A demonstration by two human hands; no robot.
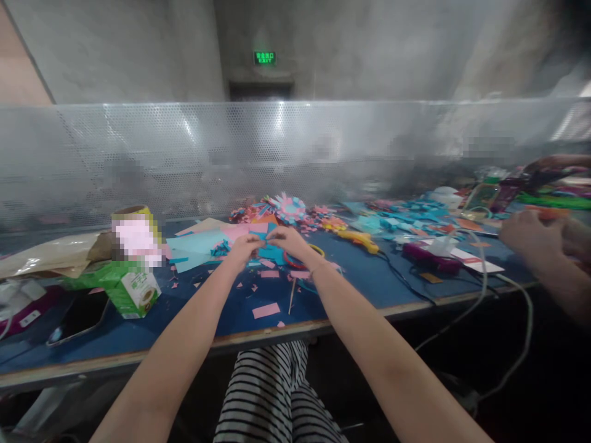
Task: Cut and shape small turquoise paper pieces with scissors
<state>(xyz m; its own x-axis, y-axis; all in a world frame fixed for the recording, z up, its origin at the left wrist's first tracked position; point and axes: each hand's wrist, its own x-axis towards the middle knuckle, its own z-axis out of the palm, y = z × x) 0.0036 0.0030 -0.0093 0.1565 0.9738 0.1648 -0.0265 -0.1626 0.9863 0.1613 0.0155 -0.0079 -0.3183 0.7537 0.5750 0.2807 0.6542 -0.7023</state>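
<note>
My left hand (246, 247) and my right hand (287, 241) meet over the middle of the blue table. Between their pinched fingertips is a small piece of blue paper (262, 236). More blue paper (272, 253) lies just below the fingers. Beside my right wrist a yellow and red ring (317, 250) rests on the table. Pink paper pieces (266, 310) and a thin wooden stick (292, 296) lie nearer the front edge. Behind the hands are a pink and blue paper flower (290, 209) and cut paper scraps.
A green carton (132, 289), a phone (79, 317) and a yellow can (138, 234) stand or lie at left. At right are a yellow glue gun (357, 240), a purple power strip (431, 258), cables and another person's blurred hands (535, 240).
</note>
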